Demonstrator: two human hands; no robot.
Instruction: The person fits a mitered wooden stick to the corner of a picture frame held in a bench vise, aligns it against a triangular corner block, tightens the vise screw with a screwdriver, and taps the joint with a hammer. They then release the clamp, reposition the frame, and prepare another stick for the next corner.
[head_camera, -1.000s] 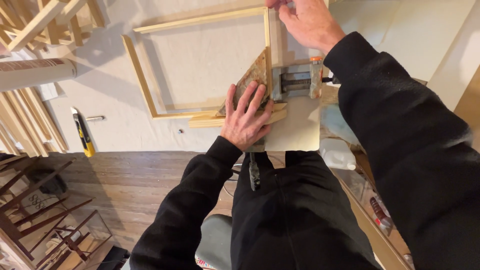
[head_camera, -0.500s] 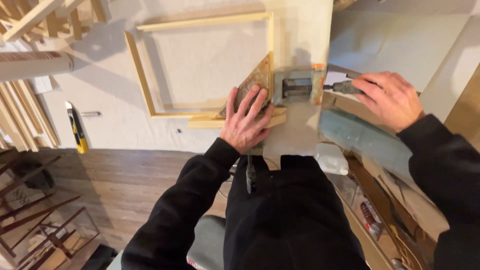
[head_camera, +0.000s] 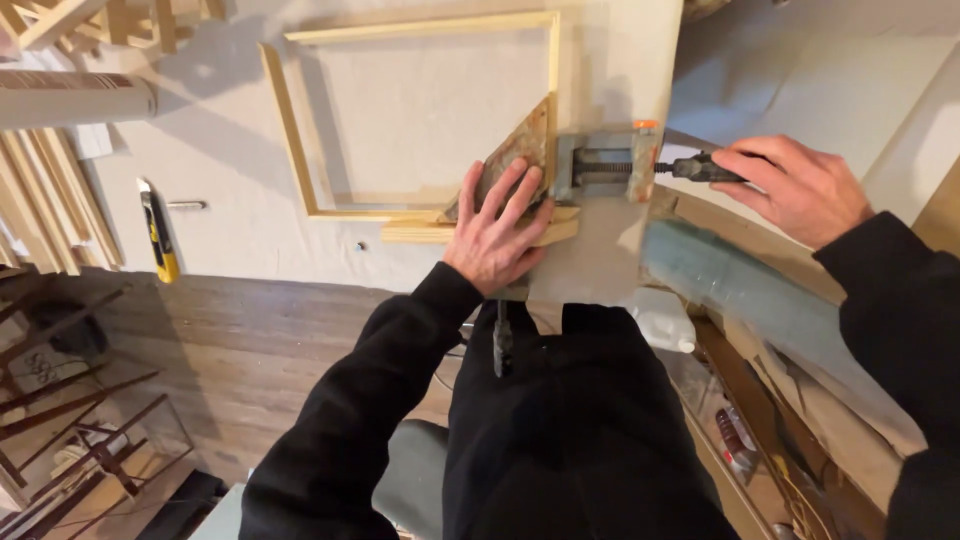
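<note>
A light wooden frame (head_camera: 300, 150) lies flat on a white worktable (head_camera: 230, 240). Its near right corner sits in a triangular corner piece (head_camera: 520, 145) held by a metal clamp (head_camera: 600, 165). My left hand (head_camera: 497, 232) presses flat on that corner and on the wood strips (head_camera: 420, 232) under it, fingers spread. My right hand (head_camera: 795, 188) grips the clamp's dark handle (head_camera: 690, 170), which sticks out to the right.
A yellow utility knife (head_camera: 155, 235) and a small metal bit (head_camera: 185, 205) lie left of the frame. A cardboard tube (head_camera: 75, 98) and stacked wood strips (head_camera: 50, 200) are at far left. A rolled sheet (head_camera: 740, 290) lies right of the table.
My right hand came down from the frame's far right side to the clamp handle and now grips it. My left hand stayed pressed on the corner.
</note>
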